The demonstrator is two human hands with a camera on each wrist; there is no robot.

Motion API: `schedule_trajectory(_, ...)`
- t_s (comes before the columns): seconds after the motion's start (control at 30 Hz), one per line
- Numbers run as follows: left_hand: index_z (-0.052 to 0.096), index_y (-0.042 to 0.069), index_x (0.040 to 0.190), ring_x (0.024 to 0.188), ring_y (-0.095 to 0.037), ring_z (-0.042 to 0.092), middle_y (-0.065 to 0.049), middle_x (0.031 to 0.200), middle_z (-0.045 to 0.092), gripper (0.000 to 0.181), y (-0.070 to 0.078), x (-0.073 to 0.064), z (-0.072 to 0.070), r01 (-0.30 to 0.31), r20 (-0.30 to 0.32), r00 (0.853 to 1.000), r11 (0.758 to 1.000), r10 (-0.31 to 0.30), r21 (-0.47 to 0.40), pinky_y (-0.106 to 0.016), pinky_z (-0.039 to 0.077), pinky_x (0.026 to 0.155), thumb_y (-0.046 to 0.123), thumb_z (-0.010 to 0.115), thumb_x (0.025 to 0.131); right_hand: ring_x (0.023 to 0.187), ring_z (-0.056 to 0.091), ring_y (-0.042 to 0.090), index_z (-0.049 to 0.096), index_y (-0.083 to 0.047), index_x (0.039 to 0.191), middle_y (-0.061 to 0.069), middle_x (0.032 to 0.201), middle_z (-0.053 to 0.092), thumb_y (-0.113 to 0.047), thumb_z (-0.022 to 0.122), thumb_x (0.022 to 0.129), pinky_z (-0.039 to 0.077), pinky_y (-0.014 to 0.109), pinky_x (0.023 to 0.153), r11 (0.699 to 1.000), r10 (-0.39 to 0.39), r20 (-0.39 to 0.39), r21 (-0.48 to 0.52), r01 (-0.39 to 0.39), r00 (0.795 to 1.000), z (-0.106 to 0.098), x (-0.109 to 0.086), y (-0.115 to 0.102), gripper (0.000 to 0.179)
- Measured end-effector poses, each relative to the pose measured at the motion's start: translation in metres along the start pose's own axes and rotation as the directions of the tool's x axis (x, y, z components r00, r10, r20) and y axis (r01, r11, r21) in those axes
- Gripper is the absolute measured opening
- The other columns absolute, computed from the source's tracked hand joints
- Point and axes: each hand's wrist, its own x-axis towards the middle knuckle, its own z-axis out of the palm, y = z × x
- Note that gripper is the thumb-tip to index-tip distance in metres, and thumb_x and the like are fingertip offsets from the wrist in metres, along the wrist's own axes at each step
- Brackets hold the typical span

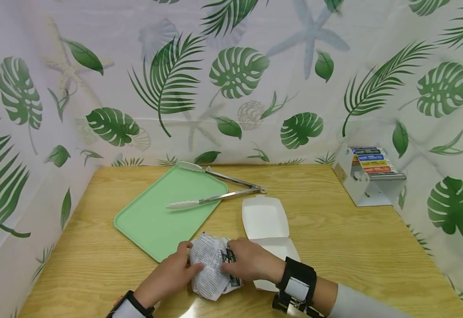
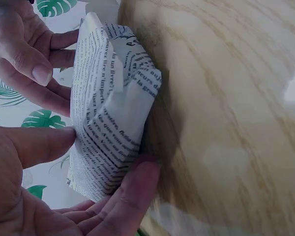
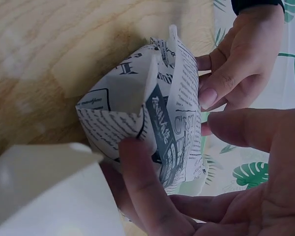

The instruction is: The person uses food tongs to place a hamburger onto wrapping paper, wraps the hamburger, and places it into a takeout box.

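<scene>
A bundle wrapped in newsprint-patterned paper point(image 1: 209, 267) sits on the table between my two hands. Its paper is folded and creased, and whatever is inside is hidden. My left hand point(image 1: 174, 268) holds its left side, the thumb at the upper face and the fingers round the edge. From the right, my right hand point(image 1: 256, 259) grips the other side with thumb and fingers. In the right wrist view, dark printed panels show on the folded paper flaps point(image 3: 160, 128). Just beyond the right hand lies an opened white clamshell box point(image 1: 265, 216), partly covered by that hand.
A green tray point(image 1: 156, 221) lies at the left, with metal tongs point(image 1: 235, 193) spread open across its right edge. At the back right stands a white holder point(image 1: 347, 176) with colourful boxes point(image 1: 372, 161). Leaf-print curtains point(image 1: 231, 88) enclose the wooden table point(image 1: 335, 229).
</scene>
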Motion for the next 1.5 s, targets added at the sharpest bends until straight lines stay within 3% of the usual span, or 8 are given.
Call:
schedule_trajectory(0.13, 0.038, -0.007, 0.139, 0.082, -0.017, 0.065, -0.015, 0.102, 0.07, 0.062, 0.002, 0.001, 0.001, 0.007, 0.013, 1.0, 0.997, -0.006, -0.08, -0.035, 0.051, 0.067, 0.026, 0.07, 0.097, 0.112, 0.061, 0.03, 0.061, 0.005, 0.13, 0.018, 0.12, 0.065, -0.034, 0.07, 0.093, 0.051, 0.046, 0.093, 0.999, 0.028, -0.006, 0.019, -0.028, 1.0, -0.001, -0.004, 0.002, 0.055)
schedule_trajectory(0.27, 0.039, -0.005, 0.14, 0.085, -0.016, 0.065, -0.012, 0.107, 0.069, 0.062, 0.01, 0.003, -0.004, 0.037, 0.008, 0.999, 0.986, -0.037, -0.16, -0.032, 0.051, 0.069, 0.026, 0.071, 0.096, 0.12, 0.059, 0.035, 0.06, 0.006, 0.133, 0.019, 0.125, 0.064, -0.032, 0.071, 0.094, 0.049, 0.05, 0.098, 0.994, 0.024, -0.049, 0.108, -0.019, 0.998, -0.007, -0.012, 0.006, 0.055)
schedule_trajectory(0.4, 0.041, -0.002, 0.14, 0.084, -0.015, 0.066, -0.009, 0.106, 0.066, 0.061, 0.028, 0.007, -0.01, 0.036, -0.014, 0.999, 0.983, -0.039, -0.182, -0.032, 0.051, 0.068, 0.027, 0.072, 0.096, 0.115, 0.062, 0.034, 0.061, 0.003, 0.133, 0.018, 0.129, 0.063, -0.031, 0.07, 0.096, 0.051, 0.049, 0.094, 0.978, 0.029, -0.112, 0.209, -0.005, 0.993, -0.023, -0.028, 0.009, 0.051)
schedule_trajectory(0.6, 0.039, 0.001, 0.143, 0.084, -0.016, 0.066, -0.012, 0.109, 0.064, 0.062, 0.063, 0.026, -0.007, -0.061, 0.031, 0.997, 0.974, 0.069, -0.218, -0.032, 0.053, 0.067, 0.03, 0.069, 0.098, 0.094, 0.066, 0.022, 0.067, -0.005, 0.129, 0.014, 0.131, 0.063, -0.029, 0.068, 0.097, 0.054, 0.036, 0.075, 0.973, 0.082, -0.214, 0.23, -0.031, 0.973, -0.057, -0.058, 0.03, 0.04)
schedule_trajectory(0.8, 0.034, -0.002, 0.144, 0.08, -0.018, 0.068, -0.012, 0.108, 0.064, 0.067, 0.086, 0.048, 0.019, -0.095, 0.125, 0.984, 0.964, 0.129, -0.249, -0.031, 0.053, 0.066, 0.031, 0.069, 0.098, 0.099, 0.065, 0.023, 0.069, -0.002, 0.125, 0.018, 0.131, 0.063, -0.028, 0.069, 0.097, 0.055, 0.04, 0.08, 0.976, 0.135, -0.21, 0.199, -0.093, 0.968, -0.069, -0.079, 0.06, 0.038)
schedule_trajectory(1.07, 0.035, -0.002, 0.142, 0.075, -0.013, 0.066, -0.007, 0.105, 0.062, 0.066, 0.089, 0.056, 0.052, -0.055, 0.17, 0.98, 0.961, 0.104, -0.27, -0.029, 0.051, 0.064, 0.028, 0.072, 0.096, 0.101, 0.064, 0.025, 0.07, -0.001, 0.123, 0.018, 0.128, 0.064, -0.027, 0.071, 0.095, 0.054, 0.042, 0.081, 0.976, 0.137, -0.207, 0.197, -0.096, 0.969, -0.062, -0.092, 0.084, 0.038)
schedule_trajectory(1.33, 0.034, -0.003, 0.143, 0.078, -0.013, 0.068, -0.009, 0.106, 0.064, 0.069, 0.091, 0.055, 0.062, -0.034, 0.199, 0.976, 0.961, 0.091, -0.274, -0.029, 0.053, 0.066, 0.026, 0.073, 0.095, 0.108, 0.063, 0.034, 0.069, 0.001, 0.122, 0.018, 0.125, 0.065, -0.026, 0.071, 0.096, 0.054, 0.045, 0.084, 0.982, 0.09, -0.201, 0.182, -0.053, 0.976, -0.056, -0.099, 0.094, 0.038)
schedule_trajectory(1.5, 0.035, -0.003, 0.142, 0.084, -0.014, 0.067, -0.011, 0.108, 0.067, 0.071, 0.087, 0.053, 0.063, -0.034, 0.213, 0.973, 0.968, 0.089, -0.249, -0.031, 0.051, 0.07, 0.027, 0.075, 0.093, 0.109, 0.062, 0.032, 0.069, 0.001, 0.122, 0.017, 0.123, 0.065, -0.024, 0.072, 0.095, 0.053, 0.047, 0.086, 0.981, 0.088, -0.179, 0.185, -0.054, 0.98, -0.048, -0.097, 0.096, 0.037)
